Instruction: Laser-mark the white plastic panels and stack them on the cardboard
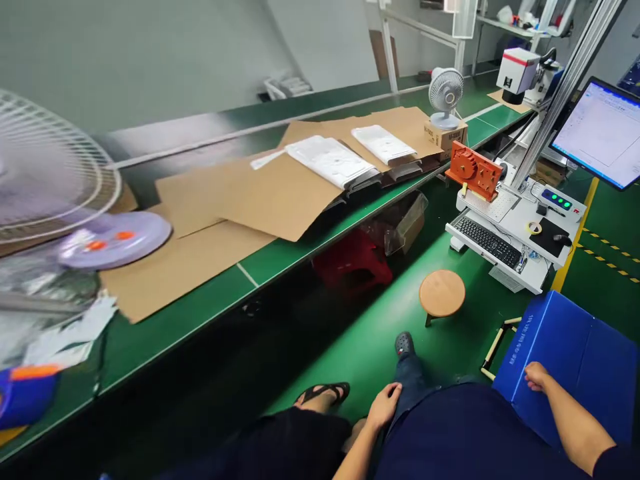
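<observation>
Near the bottom middle my left hand (384, 405) rests by my jeans-clad leg, its fingers loosely bent and nothing seen in them. Over a big blue box (590, 347) at the lower right, my right hand (537, 376) is closed in a fist. No object shows in that fist, and I cannot tell whether it touches the box. A round wooden stool (443, 293) stands on the floor ahead of me.
Along the left runs a green workbench (270, 263) carrying cardboard sheets (280, 193), white packets (330, 160) and fans. A workstation (505, 213) with keyboard, monitor and orange fixture stands ahead right. Another person's sandaled foot (323, 395) is beside me; a red stool (355, 260) sits under the bench.
</observation>
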`<state>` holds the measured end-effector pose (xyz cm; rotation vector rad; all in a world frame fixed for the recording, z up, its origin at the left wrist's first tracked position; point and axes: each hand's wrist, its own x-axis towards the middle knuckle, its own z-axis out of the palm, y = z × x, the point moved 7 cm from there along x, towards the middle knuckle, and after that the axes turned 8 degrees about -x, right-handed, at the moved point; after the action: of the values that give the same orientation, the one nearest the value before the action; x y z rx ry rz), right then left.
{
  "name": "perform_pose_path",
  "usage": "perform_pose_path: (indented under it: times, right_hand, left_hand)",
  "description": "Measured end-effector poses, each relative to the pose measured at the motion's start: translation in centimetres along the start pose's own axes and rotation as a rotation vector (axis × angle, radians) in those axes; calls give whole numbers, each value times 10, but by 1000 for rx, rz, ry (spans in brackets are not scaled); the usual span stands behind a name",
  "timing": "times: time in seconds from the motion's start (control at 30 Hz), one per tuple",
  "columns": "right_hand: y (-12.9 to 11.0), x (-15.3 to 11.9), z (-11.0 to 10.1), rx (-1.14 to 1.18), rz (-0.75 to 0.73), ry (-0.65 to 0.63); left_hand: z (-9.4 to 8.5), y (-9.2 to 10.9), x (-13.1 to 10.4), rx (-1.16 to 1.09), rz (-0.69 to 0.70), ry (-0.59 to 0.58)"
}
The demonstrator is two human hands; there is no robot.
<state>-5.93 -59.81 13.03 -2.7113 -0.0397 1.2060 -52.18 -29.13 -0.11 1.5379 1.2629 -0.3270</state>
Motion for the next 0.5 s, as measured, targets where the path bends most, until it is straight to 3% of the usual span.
perform_pose_path:
  times: [0.07,0.13,0.23,0.33,0.43,0.5]
  right_hand:
    - [3,-23,8,40,130,-11]
    - [-9,-49,31,90,196,-30]
    - [-49,-81,81,138,194,-66]
    - [-88,-95,122,133,157,-83]
    - [-108,-96,134,130,142,-84]
    - [-109,-93,130,149,158,-87]
  left_hand:
    - [-51,6,35,66,9,-61]
    - [-106,11,68,143,4,-111]
    - [-191,19,115,258,-2,-145]
    - [-266,32,161,355,-1,-129]
    - [-316,53,200,427,17,-74]
    - [-331,73,217,466,47,-17]
